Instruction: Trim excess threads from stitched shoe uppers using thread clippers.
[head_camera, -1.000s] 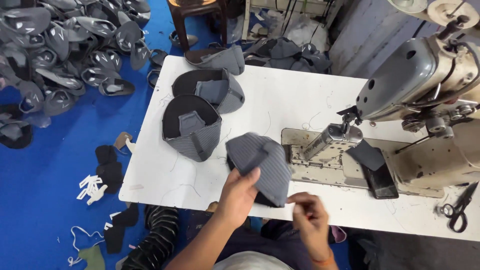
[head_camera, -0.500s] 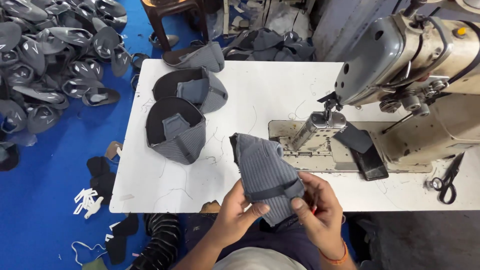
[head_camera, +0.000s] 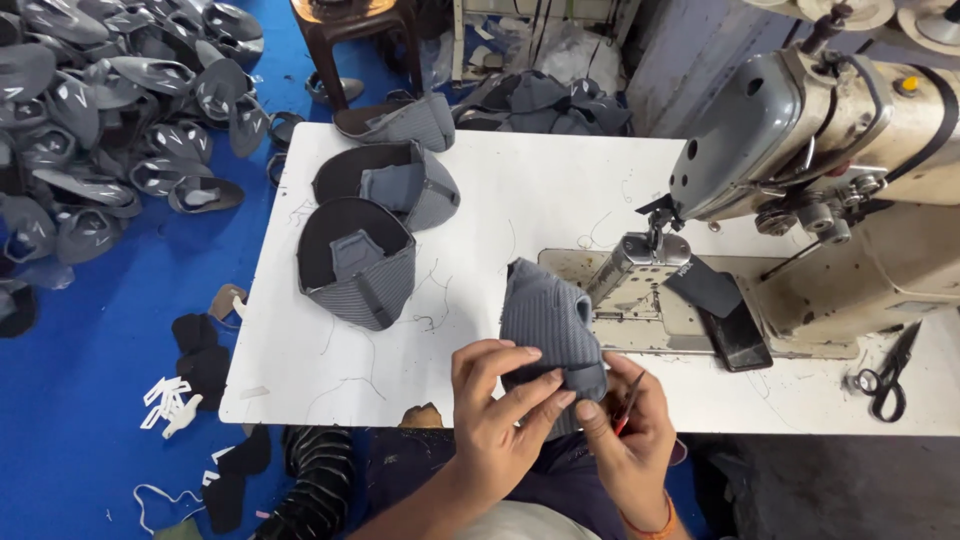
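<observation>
At the near edge of a white worktable (head_camera: 560, 190), seen from a head-worn camera looking down, two bare hands hold one grey ribbed shoe upper (head_camera: 548, 320) between them, lifted just above the table in front of the sewing machine. The left hand (head_camera: 495, 410) wraps its fingers (head_camera: 535, 392) over the lower end of the fabric and pinches it firmly. The right hand (head_camera: 630, 430) meets it from the other side, thumb pressed to the same lower edge, and is also closed around a small red-handled thread snipper (head_camera: 628, 402) that sticks up between its fingers. An orange band circles the right wrist. Just beyond the held piece, to the right, stands a grey and cream industrial sewing machine (head_camera: 800, 150), its needle post over a worn metal bed; a dark phone (head_camera: 738, 335) lies on that bed, close to the upper but not touching it. Black scissors (head_camera: 890, 370) rest on the table at the far right, well apart from the hands. To the left on the table sit three finished grey uppers (head_camera: 365, 260) with dark linings, set in a loose row running away from the viewer. Beyond the table's left edge, on a blue floor (head_camera: 90, 400), lies a large heap of grey shoe pieces (head_camera: 100, 110), with small black and white scraps nearer the viewer.
</observation>
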